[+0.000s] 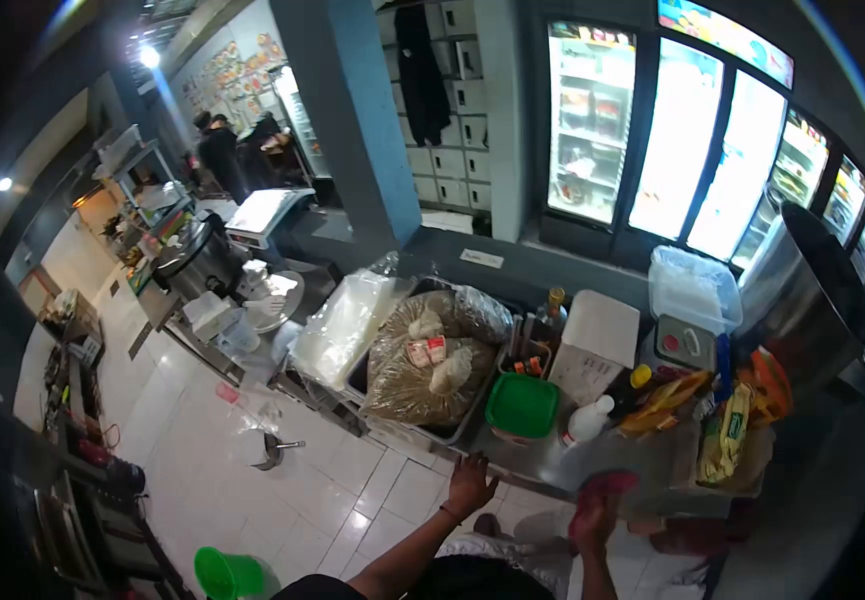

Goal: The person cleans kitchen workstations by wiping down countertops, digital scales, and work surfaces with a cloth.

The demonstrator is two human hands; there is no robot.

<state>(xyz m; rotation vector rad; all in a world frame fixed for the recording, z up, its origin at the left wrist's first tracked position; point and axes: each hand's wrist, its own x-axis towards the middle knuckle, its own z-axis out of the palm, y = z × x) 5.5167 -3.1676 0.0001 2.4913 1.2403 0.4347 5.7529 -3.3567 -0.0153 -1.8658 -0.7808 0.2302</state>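
Observation:
My left hand is at the front edge of the metal counter, fingers apart and nothing in them. Just beyond it is a black tray with large clear bags of brown granular stuff. In my right hand is a red cloth, slightly blurred, by the counter's edge. Between and beyond the hands sit a green-lidded tub and a white bottle. Whether the cloth touches the counter I cannot tell.
To the right stand a cardboard box of packets, a metal can and a large steel pot. Clear plastic bags lie left of the tray. A saucepan and green bucket are on the floor. People stand far back.

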